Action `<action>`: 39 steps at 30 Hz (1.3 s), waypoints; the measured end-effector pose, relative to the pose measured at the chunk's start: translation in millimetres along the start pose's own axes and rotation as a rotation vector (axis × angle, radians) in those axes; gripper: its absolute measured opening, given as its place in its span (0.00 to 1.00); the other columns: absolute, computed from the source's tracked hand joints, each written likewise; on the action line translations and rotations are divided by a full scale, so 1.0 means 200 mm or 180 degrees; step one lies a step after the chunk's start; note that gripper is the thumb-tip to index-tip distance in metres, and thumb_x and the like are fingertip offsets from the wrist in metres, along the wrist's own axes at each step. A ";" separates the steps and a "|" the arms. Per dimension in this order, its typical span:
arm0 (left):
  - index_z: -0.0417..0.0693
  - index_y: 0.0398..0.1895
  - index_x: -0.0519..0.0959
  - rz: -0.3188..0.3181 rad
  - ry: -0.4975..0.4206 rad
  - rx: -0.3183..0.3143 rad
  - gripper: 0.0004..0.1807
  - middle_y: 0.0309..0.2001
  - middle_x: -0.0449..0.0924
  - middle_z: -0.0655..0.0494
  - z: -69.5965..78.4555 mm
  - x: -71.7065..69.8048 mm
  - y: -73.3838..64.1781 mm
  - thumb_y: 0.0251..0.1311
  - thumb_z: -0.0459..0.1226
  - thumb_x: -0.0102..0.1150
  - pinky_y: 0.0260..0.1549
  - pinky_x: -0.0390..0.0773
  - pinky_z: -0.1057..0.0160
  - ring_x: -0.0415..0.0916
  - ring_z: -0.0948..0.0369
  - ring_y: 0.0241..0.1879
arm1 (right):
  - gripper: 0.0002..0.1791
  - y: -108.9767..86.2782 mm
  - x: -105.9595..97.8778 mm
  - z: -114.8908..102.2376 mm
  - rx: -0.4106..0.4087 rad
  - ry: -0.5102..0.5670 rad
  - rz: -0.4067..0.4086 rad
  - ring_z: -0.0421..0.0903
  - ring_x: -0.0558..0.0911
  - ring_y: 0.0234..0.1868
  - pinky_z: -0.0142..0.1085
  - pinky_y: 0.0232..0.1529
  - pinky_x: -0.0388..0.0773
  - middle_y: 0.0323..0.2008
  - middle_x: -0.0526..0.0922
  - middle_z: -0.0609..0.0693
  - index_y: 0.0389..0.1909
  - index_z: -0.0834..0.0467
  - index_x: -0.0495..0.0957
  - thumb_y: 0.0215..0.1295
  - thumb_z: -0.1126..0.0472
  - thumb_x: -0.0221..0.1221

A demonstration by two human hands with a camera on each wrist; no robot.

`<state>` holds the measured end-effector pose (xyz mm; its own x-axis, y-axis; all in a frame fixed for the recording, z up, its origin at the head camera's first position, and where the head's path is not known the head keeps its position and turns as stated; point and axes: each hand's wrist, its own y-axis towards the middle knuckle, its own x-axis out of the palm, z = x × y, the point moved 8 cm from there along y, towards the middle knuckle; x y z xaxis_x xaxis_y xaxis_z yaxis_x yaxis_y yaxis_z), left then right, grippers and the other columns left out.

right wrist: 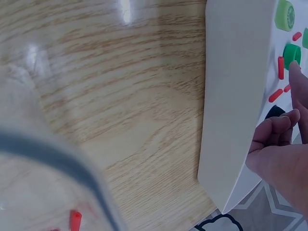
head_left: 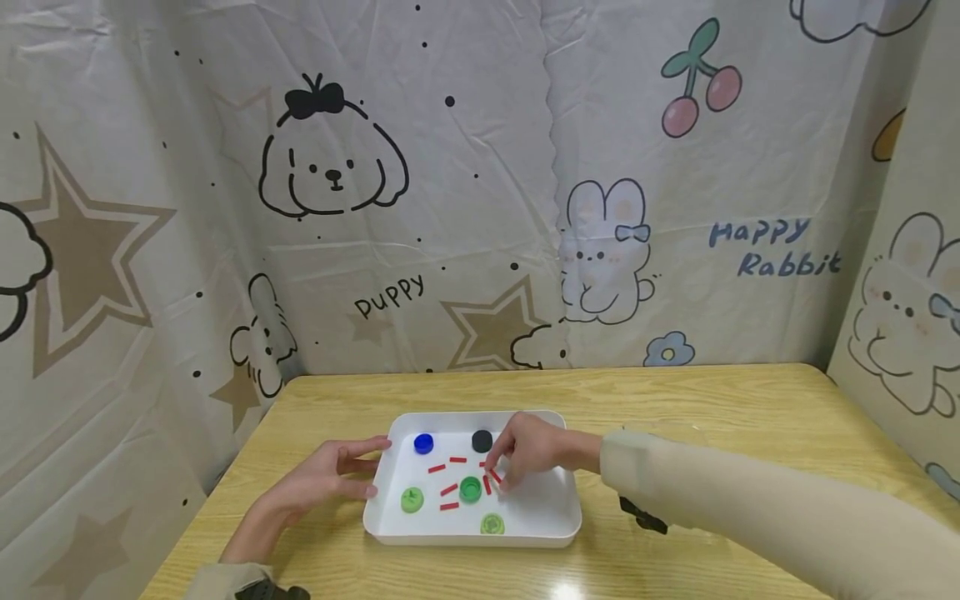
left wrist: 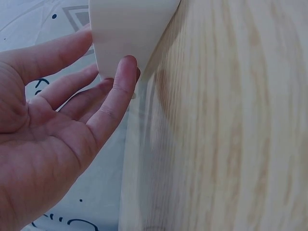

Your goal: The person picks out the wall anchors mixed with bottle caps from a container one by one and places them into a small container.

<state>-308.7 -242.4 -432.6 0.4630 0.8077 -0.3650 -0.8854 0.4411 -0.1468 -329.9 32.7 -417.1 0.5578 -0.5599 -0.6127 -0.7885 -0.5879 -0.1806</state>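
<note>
The left hand (head_left: pixel 321 475), grip loosely spread, touches the left wall of the white tray (head_left: pixel 543 510) while the right hand (head_left: pixel 529 443) reaches to red sticks (head_left: pixel 448 490) inside it, whether gripping one I cannot tell.

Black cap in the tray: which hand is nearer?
Right. The right hand is over the tray, just to the right of the black cap; the left hand touches the tray's left side, with the blue cap between it and the black one.
</note>
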 end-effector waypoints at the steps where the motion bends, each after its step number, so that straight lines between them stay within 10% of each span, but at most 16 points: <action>1: 0.33 0.77 0.67 -0.0005 -0.0006 0.0000 0.42 0.79 0.57 0.32 0.00 0.00 0.00 0.60 0.32 0.75 0.63 0.76 0.42 0.70 0.34 0.69 | 0.15 0.00 0.00 0.00 -0.0004 0.0039 -0.0002 0.42 0.68 0.27 0.32 0.30 0.64 0.20 0.70 0.45 0.37 0.57 0.93 0.49 0.75 0.78; 25: 0.33 0.77 0.66 -0.0052 -0.0071 0.0016 0.43 0.79 0.57 0.32 -0.01 0.00 0.00 0.60 0.31 0.74 0.63 0.77 0.45 0.70 0.35 0.69 | 0.15 -0.09 -0.16 -0.05 0.0090 0.0321 0.0297 0.46 0.67 0.38 0.38 0.39 0.65 0.31 0.71 0.47 0.42 0.58 0.93 0.52 0.69 0.79; 39: 0.31 0.79 0.62 -0.0183 -0.0145 0.0077 0.46 0.80 0.53 0.32 -0.01 0.00 0.01 0.60 0.29 0.74 0.66 0.72 0.42 0.65 0.33 0.72 | 0.15 -0.22 -0.23 -0.05 -0.0037 0.0438 0.0431 0.44 0.60 0.28 0.36 0.33 0.61 0.22 0.56 0.45 0.41 0.56 0.93 0.51 0.69 0.79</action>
<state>-309.9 -242.2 -434.5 0.5150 0.7976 -0.3141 -0.8562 0.4961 -0.1440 -318.2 80.0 -373.3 0.4776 -0.7085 -0.5195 -0.8562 -0.5079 -0.0944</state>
